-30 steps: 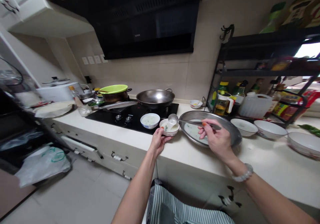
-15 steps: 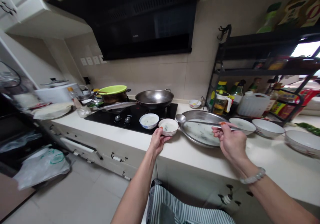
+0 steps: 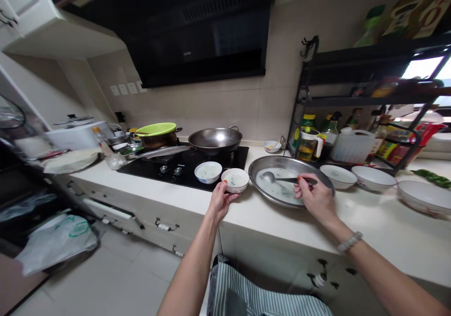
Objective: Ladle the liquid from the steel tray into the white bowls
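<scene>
My left hand (image 3: 221, 200) grips the near side of a small bowl (image 3: 237, 179) of whitish soup with green bits, thumb at the rim and fingers beneath. Just left of it, at the cooktop's edge, stands a second filled bowl (image 3: 208, 172). My right hand (image 3: 314, 197) is closed round the handle of a metal ladle (image 3: 269, 177). The ladle's head rests at the surface of the soup in a wide metal basin (image 3: 259, 195), which sits on the counter between my hands.
A wok (image 3: 215, 140) and a pot under a lime-green basin (image 3: 155, 129) occupy the black cooktop (image 3: 148, 171). Right of the metal basin, a bowl (image 3: 338, 177) and two more white bowls (image 3: 374, 178) line up before a dark rack (image 3: 352, 102) with bottles. A small dish (image 3: 272, 146) stands by the wall.
My right hand has lowered the ladle from above the basin's left rim into the soup, moving its head right and down. My left hand still holds the same bowl.
</scene>
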Action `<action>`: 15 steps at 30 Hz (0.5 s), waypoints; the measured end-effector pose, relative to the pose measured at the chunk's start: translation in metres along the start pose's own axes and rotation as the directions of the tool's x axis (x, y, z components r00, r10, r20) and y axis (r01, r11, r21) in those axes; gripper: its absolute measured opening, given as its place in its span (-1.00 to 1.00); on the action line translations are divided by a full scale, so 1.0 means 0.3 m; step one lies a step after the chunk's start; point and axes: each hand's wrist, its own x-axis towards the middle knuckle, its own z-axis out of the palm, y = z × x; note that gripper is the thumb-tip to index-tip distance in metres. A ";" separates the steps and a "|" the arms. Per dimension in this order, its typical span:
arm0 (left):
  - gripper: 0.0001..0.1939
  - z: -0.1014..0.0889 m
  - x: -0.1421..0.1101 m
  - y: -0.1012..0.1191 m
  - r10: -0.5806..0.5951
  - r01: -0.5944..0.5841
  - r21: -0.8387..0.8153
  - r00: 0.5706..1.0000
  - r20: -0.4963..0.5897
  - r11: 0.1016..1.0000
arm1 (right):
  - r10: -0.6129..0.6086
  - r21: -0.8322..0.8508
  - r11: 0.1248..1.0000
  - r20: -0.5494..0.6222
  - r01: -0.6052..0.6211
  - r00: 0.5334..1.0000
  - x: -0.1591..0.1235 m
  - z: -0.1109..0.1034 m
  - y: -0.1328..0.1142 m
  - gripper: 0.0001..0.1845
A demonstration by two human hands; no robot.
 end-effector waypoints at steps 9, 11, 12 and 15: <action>-0.71 -0.003 0.003 -0.003 0.004 -0.004 -0.004 1.000 0.008 1.000 | 0.210 0.203 0.963 -0.165 -0.175 0.964 0.019 -0.049 0.032 -0.71; -0.71 -0.001 0.002 -0.002 0.004 -0.004 -0.006 1.000 0.008 1.000 | 0.258 0.263 0.943 -0.188 -0.205 0.948 0.019 -0.066 0.036 -0.71; -0.71 0.000 0.000 -0.001 0.004 -0.004 -0.007 1.000 0.008 1.000 | 0.281 0.293 0.931 -0.196 -0.218 0.939 0.018 -0.072 0.035 -0.71; -0.70 0.003 -0.002 0.001 0.006 -0.006 -0.006 1.000 0.004 1.000 | 0.329 0.347 0.906 -0.217 -0.243 0.919 0.011 -0.088 0.018 -0.76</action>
